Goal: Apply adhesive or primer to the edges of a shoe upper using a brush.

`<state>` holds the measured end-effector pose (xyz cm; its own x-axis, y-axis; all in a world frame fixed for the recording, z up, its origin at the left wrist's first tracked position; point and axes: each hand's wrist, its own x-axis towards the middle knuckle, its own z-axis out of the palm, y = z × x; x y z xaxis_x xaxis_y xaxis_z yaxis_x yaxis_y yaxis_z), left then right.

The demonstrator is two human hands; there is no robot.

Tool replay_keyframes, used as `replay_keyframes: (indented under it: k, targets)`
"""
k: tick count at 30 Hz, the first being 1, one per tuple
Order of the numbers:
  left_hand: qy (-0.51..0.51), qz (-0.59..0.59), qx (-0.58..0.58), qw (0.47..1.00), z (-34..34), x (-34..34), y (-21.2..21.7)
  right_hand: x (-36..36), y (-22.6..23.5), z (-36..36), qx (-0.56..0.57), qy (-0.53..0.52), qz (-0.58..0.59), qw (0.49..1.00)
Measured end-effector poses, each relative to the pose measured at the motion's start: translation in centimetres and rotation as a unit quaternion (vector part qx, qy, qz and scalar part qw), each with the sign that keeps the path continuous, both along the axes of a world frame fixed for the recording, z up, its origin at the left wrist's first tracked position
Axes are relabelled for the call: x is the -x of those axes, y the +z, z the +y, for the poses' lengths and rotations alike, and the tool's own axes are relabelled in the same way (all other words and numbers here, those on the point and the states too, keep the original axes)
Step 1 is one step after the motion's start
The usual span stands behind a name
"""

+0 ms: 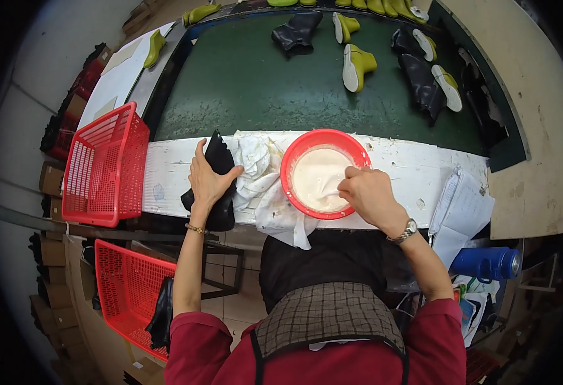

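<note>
My left hand [208, 178] grips a black boot upper [222, 213] near the left part of the white bench ledge, thumb and fingers spread around it. The boot overhangs the ledge's near edge. Over the right side of a red plastic bowl [325, 136], my right hand [372, 197] is closed in a pinch. Whatever those fingers hold is hidden by the hand. Creamy white liquid [313, 174] fills much of the bowl, with a streak on its surface below my fingertips. Crumpled white rags [259, 183] lie between the boot and the bowl.
Beyond the ledge runs a dark green conveyor belt [243, 77] carrying black boots [296, 33] and yellow-green boots with white soles [358, 67]. Red baskets [105, 167] are at my left, the lower one holding a black boot. Papers [464, 202] and a blue flask [485, 263] sit at right.
</note>
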<state>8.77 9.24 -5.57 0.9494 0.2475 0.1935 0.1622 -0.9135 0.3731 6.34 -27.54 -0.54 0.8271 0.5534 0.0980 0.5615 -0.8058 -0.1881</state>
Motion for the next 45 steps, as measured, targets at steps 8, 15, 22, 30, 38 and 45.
replay_keyframes:
  k: [8, 15, 22, 30, 38, 45]
  targets:
    - [-0.04, -0.198, 0.237, 0.95, 3.1, 1.0, 4.3, 2.4, 2.8, -5.6, -0.202, -0.159, -0.081, 0.963]
    - [-0.145, 0.152, 0.458, 0.864, -2.1, 2.8, 12.5, 3.3, 0.0, -7.1, -0.27, -0.222, 0.012, 0.937]
    - [-0.293, 0.359, 0.341, 0.818, -7.7, 1.9, 13.4, 0.4, 4.3, -4.7, -0.34, -0.041, -0.08, 0.936]
    - [-0.268, 0.332, 0.414, 0.804, -9.3, 1.8, 13.7, -1.0, 4.1, -3.1, -0.35, 0.018, -0.069, 0.934]
    - [-0.212, 0.118, 0.461, 0.853, -8.3, 1.6, 13.5, 0.2, 2.2, -0.7, -0.41, -0.026, -0.006, 0.912]
    - [-0.173, -0.069, 0.418, 0.889, -4.9, -4.1, 10.5, -0.8, 3.3, 5.6, -0.594, -0.067, 0.194, 0.778]
